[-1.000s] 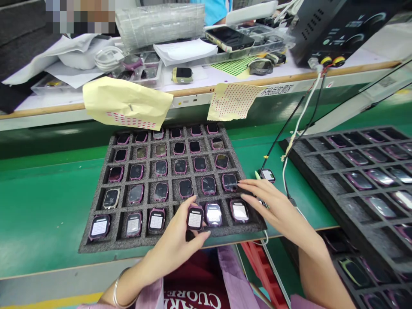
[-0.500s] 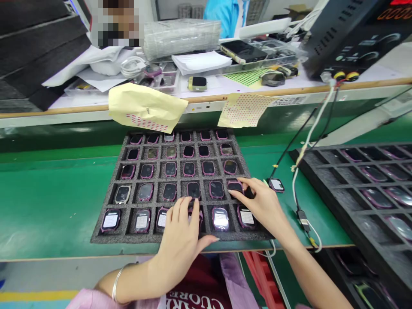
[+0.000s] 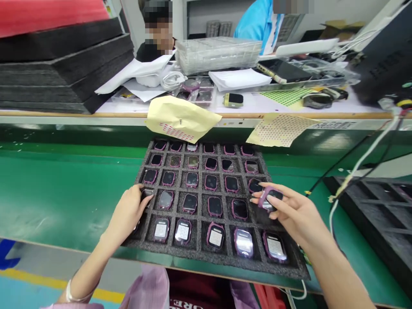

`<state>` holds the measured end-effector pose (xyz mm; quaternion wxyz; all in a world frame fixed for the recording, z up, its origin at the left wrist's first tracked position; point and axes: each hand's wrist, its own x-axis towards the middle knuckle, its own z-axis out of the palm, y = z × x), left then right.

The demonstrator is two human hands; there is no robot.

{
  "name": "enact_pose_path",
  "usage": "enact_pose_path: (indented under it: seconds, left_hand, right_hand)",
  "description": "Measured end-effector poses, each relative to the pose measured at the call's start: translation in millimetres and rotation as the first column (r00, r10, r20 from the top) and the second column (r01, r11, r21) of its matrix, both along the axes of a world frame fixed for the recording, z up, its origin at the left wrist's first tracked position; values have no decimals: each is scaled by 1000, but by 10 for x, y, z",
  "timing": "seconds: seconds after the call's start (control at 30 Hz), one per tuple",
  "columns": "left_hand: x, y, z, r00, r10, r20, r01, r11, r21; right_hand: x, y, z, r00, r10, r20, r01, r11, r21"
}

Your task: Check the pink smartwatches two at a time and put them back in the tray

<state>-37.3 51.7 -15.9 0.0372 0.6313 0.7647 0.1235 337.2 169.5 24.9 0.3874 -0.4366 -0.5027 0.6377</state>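
Note:
My right hand (image 3: 299, 216) pinches a purple-framed smartwatch (image 3: 271, 199), raised at the right end of the fourth row of a dark foam tray (image 3: 222, 259). Its dark screen is tilted. At the tray's left side, my left hand (image 3: 124, 214) has thumb and forefinger closed on a watch (image 3: 147, 194) in the same row; my fingers partly cover this watch. Most watches in the tray have purple frames and dark screens. Those in the nearest row show lit white screens, such as one watch (image 3: 216, 236) near the middle.
Another foam tray (image 3: 357, 214) lies at the right, with cables (image 3: 352, 167) in front of it. Yellow paper sheets (image 3: 182, 120) hang from the shelf edge. Black foam trays (image 3: 64, 81) are stacked at the back left. Two people are behind the shelf.
My right hand has lifted the watch from its cell. My left hand has moved from the front row to the tray's left side. The view has shifted left.

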Motion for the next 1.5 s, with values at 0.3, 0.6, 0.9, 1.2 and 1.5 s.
enact_pose_path:
  seconds: [0.3,0.6,0.9,1.2,1.5]
  left_hand:
    - [-132,327,404,504,-10,863,51,999,-18]
    - [435,1175,437,-78,83,993,255,965,-61]
    - [434,1065,250,116,-29,993,278,961,-4]
    - [403,1013,175,213,-47,976,285,958,-16]
    - [440,939,159,418,-186,889,324,945,46]
  right_hand:
    - [-409,405,134,960,242,-140,-255,963,-87]
    - [-717,610,110,870,439,-223,-477,864,-161]
    - [-681,521,-14,873,441,-209,-469,876,-114]
    - [-683,522,-24,902,398,-168,-422,895,-143]
    - [-682,567,-64,868,418,-269,-473,862,-185]
